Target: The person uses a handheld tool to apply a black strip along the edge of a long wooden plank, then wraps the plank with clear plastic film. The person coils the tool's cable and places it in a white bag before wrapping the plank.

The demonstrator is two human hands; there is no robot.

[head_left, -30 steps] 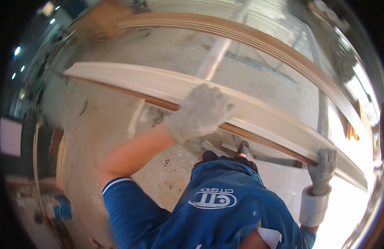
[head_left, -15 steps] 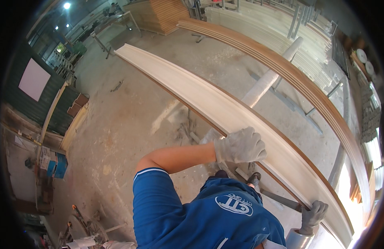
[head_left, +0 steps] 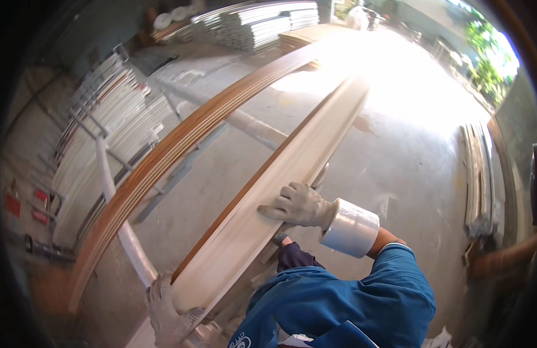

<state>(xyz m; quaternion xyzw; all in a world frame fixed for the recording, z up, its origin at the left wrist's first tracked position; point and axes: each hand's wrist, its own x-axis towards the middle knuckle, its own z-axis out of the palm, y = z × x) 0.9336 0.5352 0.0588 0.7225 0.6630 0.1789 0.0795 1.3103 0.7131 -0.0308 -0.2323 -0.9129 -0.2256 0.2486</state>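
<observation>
A long, cream-faced board [head_left: 245,238] with a brown edge runs from near left to far right in front of me. My left hand [head_left: 166,313], in a grey work glove, grips its left edge close to the near end. Farther along, my gloved right hand [head_left: 300,206] is closed over the right edge, with its fingers on the pale face. A roll of clear film [head_left: 351,227] sits around my right wrist and forearm. Part of the board's near end lies behind my left hand.
Left of the board, several long brown mouldings [head_left: 181,136] lie together across a film-wrapped support bar [head_left: 135,249]. Racked pale strips [head_left: 109,139] stand farther left. Long profiles [head_left: 477,174] lean along the right side. Strong glare whitens the far floor.
My view has swung right toward the bright opening. The right hand, with the film roll on its wrist, is farther up the board's edge; the left now grips the opposite edge near the bottom.
</observation>
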